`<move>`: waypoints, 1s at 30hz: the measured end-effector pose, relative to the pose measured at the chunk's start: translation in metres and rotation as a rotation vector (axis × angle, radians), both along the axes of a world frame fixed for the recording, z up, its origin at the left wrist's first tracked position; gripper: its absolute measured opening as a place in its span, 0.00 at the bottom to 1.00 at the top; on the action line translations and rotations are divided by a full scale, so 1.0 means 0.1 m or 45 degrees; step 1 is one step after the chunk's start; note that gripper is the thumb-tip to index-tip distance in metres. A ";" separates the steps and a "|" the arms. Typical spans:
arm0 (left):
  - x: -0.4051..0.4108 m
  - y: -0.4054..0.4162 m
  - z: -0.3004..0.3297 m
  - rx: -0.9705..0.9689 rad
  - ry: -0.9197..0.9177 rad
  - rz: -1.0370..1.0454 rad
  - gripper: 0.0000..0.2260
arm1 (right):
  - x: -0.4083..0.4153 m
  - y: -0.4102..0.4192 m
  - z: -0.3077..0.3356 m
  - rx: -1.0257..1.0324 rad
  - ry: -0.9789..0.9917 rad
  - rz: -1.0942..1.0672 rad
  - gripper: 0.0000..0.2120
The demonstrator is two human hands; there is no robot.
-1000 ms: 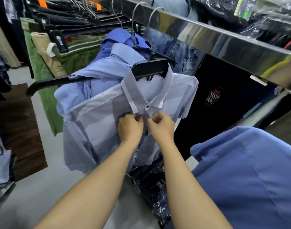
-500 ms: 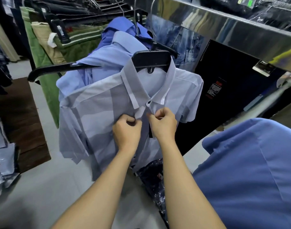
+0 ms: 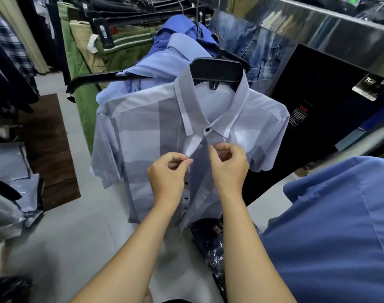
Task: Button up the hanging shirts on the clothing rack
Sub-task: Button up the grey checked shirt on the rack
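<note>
The shirt [image 3: 164,132] is hung at 12 o'clock; its left placket edge is pinched by the left hand [image 3: 167,178]; its right edge by the right hand [image 3: 229,165].

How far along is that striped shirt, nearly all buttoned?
Barely started. The collar button on the striped shirt looks fastened. The left hand pinches one front edge, the right hand the other, below the collar. Lower dark buttons remain undone, and the blue shirts behind cannot be judged.
</note>
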State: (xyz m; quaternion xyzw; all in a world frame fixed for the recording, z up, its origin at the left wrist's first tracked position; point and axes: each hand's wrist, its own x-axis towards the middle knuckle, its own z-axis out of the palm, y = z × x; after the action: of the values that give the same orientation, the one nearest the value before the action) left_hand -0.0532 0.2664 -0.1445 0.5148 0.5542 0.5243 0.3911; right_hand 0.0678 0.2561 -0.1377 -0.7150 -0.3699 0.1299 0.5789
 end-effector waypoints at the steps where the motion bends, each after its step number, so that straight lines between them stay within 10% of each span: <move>1: -0.01 0.00 0.00 -0.007 -0.014 0.001 0.04 | 0.01 -0.02 0.00 0.006 -0.044 -0.006 0.07; 30: 0.08 -0.10 -0.07 -0.188 -0.338 -0.230 0.06 | -0.26 -0.32 -0.16 -0.036 0.257 0.177 0.08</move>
State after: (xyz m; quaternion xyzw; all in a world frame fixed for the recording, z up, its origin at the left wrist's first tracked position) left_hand -0.0448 0.2565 -0.1513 0.4585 0.4862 0.5084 0.5431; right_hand 0.0414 0.2239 -0.1540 -0.6790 -0.3565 0.2462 0.5926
